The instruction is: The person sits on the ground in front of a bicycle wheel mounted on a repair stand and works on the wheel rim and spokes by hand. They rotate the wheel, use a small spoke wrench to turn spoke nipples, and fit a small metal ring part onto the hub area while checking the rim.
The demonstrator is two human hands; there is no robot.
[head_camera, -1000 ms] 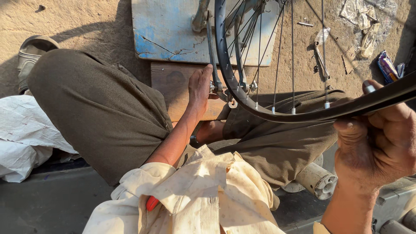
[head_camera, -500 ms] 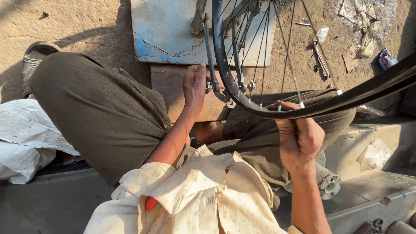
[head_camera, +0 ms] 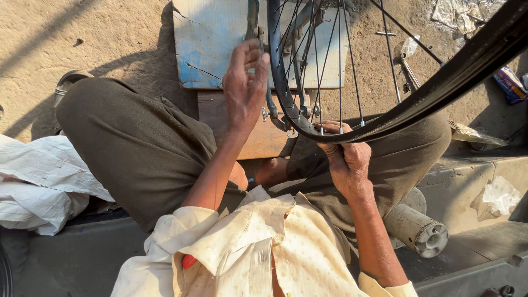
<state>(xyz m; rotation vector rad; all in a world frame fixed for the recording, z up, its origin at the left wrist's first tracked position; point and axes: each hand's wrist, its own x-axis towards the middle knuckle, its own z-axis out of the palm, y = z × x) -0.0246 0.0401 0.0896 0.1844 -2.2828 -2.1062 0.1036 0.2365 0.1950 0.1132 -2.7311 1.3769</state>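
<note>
Bicycle wheel rim [head_camera: 385, 124] crossing upper right to centre of frame, black, spokes [head_camera: 316, 60] fanning up to top edge. Right hand [head_camera: 344, 157] at centre, fingers curled tight around the rim's lower arc, gripping rim near the spoke nipples. Left hand [head_camera: 246, 88] upper centre, fingers loosely bent and half spread, tips just beside rim's left edge and a metal fork blade [head_camera: 254, 25]; actual contact hard to tell. Blue painted board [head_camera: 214, 41] under wheel at top centre, wooden plank [head_camera: 228, 118] just below it. Olive trousers [head_camera: 137, 148] filling middle left, cream shirt [head_camera: 258, 253] at bottom. White crumpled cloth [head_camera: 41, 184] at left edge. Grey metal cylinder [head_camera: 415, 228], open end showing holes, lower right beside knee; contents not visible. Scattered wrappers [head_camera: 509, 82] on dirt, upper right.
</note>
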